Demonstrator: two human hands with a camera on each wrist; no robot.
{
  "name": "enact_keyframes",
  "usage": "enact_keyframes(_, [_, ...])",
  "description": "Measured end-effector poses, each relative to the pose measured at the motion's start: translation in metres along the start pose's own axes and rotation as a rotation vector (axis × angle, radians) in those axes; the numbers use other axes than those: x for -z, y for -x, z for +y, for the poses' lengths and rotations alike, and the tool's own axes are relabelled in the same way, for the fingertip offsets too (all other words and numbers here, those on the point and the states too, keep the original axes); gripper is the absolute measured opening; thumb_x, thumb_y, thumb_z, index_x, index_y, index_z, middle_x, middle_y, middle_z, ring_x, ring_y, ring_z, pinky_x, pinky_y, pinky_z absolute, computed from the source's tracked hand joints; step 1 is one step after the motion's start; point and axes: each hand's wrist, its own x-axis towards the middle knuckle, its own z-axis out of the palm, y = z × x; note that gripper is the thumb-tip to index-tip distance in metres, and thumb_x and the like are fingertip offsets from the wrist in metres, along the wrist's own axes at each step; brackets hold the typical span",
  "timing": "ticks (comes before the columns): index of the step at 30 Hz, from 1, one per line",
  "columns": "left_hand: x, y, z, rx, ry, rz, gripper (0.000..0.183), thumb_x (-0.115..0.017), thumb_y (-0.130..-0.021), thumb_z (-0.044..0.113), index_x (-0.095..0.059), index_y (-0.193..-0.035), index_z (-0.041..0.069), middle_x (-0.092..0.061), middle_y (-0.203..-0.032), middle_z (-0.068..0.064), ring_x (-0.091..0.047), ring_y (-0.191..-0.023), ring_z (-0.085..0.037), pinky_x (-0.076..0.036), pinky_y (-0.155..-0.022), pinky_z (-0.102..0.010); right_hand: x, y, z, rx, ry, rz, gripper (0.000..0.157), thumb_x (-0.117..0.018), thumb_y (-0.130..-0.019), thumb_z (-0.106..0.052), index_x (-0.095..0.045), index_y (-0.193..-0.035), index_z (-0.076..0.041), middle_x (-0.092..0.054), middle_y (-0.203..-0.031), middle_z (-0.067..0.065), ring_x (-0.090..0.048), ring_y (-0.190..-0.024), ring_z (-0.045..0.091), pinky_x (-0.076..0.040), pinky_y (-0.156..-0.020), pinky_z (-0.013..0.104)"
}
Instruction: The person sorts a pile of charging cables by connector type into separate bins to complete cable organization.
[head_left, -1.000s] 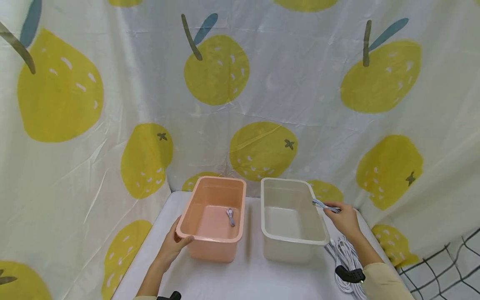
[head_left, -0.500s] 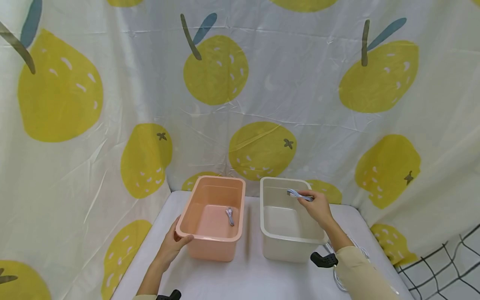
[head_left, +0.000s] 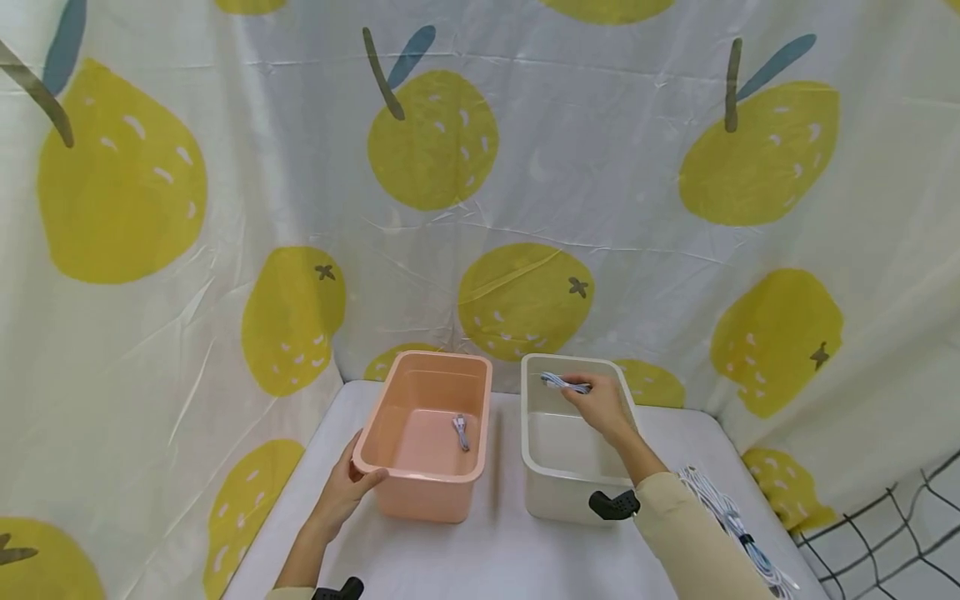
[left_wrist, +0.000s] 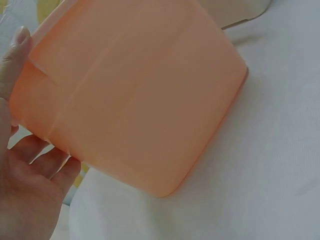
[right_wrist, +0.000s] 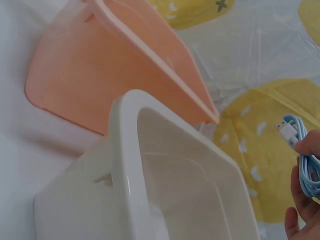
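Observation:
My right hand point(head_left: 600, 406) pinches a coiled light-blue USB cable point(head_left: 564, 383) above the cream plastic bin point(head_left: 577, 478). In the right wrist view, the cable's white USB plug point(right_wrist: 287, 132) sticks out beside the thumb. At the near left corner of the peach plastic bin point(head_left: 423, 479), my left hand point(head_left: 341, 496) grips the rim. The left wrist view has the thumb on the bin's edge and the other fingers along its side. Inside the peach bin lies a small bundled cable point(head_left: 461, 432) with a white plug.
Several bundled white and light-blue cables point(head_left: 720, 510) lie on the white-covered table point(head_left: 480, 567), right of the cream bin and partly behind my right sleeve. A lemon-print curtain point(head_left: 600, 192) hangs behind the bins. Black netting point(head_left: 877, 533) is at the lower right.
My right hand has carried the blue cable leftward from the cream bin's right edge to over its opening. The left hand and both bins have stayed put.

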Motion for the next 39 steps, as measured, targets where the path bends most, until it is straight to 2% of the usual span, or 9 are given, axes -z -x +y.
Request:
enact_keyframes(5, [0.0, -0.001, 0.001, 0.006, -0.002, 0.003, 0.091, -0.078, -0.095, 0.019, -0.022, -0.165, 0.011, -0.035, -0.162, -0.022, -0.047, -0.138, -0.039, -0.047, -0.099, -0.027, -0.017, -0.007, -0.012, 0.01, -0.046, -0.015, 0.022, -0.075, -0.091, -0.004, -0.077, -0.112, 0.002, -0.074, -0.103, 0.016, -0.061, -0.08, 0.019, -0.048, -0.065, 0.027])
enact_keyframes(14, [-0.001, -0.006, 0.0, -0.023, 0.021, -0.013, 0.089, -0.078, -0.095, 0.017, -0.022, -0.165, 0.01, -0.035, -0.161, -0.023, -0.046, -0.137, -0.043, -0.048, -0.097, -0.023, -0.046, -0.023, -0.027, -0.032, -0.065, -0.052, 0.024, -0.075, -0.093, -0.009, -0.077, -0.115, 0.0, -0.073, -0.104, 0.015, -0.062, -0.083, 0.022, -0.048, -0.064, 0.029])
enact_keyframes(21, [-0.001, -0.009, 0.0, -0.042, 0.012, -0.007, 0.089, -0.078, -0.095, 0.02, -0.023, -0.165, 0.012, -0.036, -0.161, -0.021, -0.047, -0.136, -0.041, -0.048, -0.098, -0.026, -0.072, -0.036, -0.038, 0.016, -0.1, -0.074, 0.02, -0.074, -0.093, -0.007, -0.078, -0.112, -0.001, -0.072, -0.103, 0.014, -0.059, -0.077, 0.021, -0.048, -0.062, 0.029])
enact_keyframes(29, [-0.004, -0.006, -0.002, -0.035, 0.035, -0.008, 0.089, -0.077, -0.095, 0.014, -0.022, -0.165, 0.011, -0.036, -0.16, -0.023, -0.049, -0.134, -0.041, -0.049, -0.095, -0.022, -0.099, -0.046, -0.055, -0.022, -0.101, -0.123, 0.023, -0.073, -0.095, -0.009, -0.077, -0.117, -0.003, -0.071, -0.114, 0.015, -0.064, -0.088, 0.022, -0.05, -0.067, 0.031])
enact_keyframes(33, [-0.003, -0.004, -0.003, -0.028, 0.046, -0.005, 0.088, -0.077, -0.095, 0.011, -0.023, -0.165, 0.011, -0.035, -0.161, -0.022, -0.048, -0.136, -0.04, -0.048, -0.095, -0.021, -0.113, -0.054, -0.063, -0.036, -0.146, -0.135, 0.023, -0.073, -0.095, -0.008, -0.077, -0.117, -0.003, -0.071, -0.115, 0.016, -0.065, -0.089, 0.023, -0.051, -0.068, 0.031])
enact_keyframes(36, [-0.002, -0.003, -0.003, -0.018, 0.05, 0.002, 0.088, -0.077, -0.094, 0.011, -0.024, -0.165, 0.01, -0.036, -0.16, -0.022, -0.048, -0.136, -0.039, -0.048, -0.094, -0.02, -0.124, -0.059, -0.066, -0.033, -0.187, -0.15, 0.027, -0.072, -0.096, -0.009, -0.075, -0.122, -0.003, -0.07, -0.119, 0.017, -0.067, -0.099, 0.029, -0.055, -0.077, 0.037])
enact_keyframes(39, [-0.001, -0.002, -0.005, -0.022, 0.051, 0.0, 0.089, -0.078, -0.094, 0.013, -0.023, -0.164, 0.009, -0.038, -0.159, -0.024, -0.049, -0.134, -0.04, -0.049, -0.093, -0.02, -0.133, -0.062, -0.065, -0.024, -0.188, -0.2, 0.041, -0.072, -0.099, -0.017, -0.066, -0.138, -0.006, -0.063, -0.135, 0.016, -0.057, -0.126, 0.039, -0.051, -0.098, 0.049])
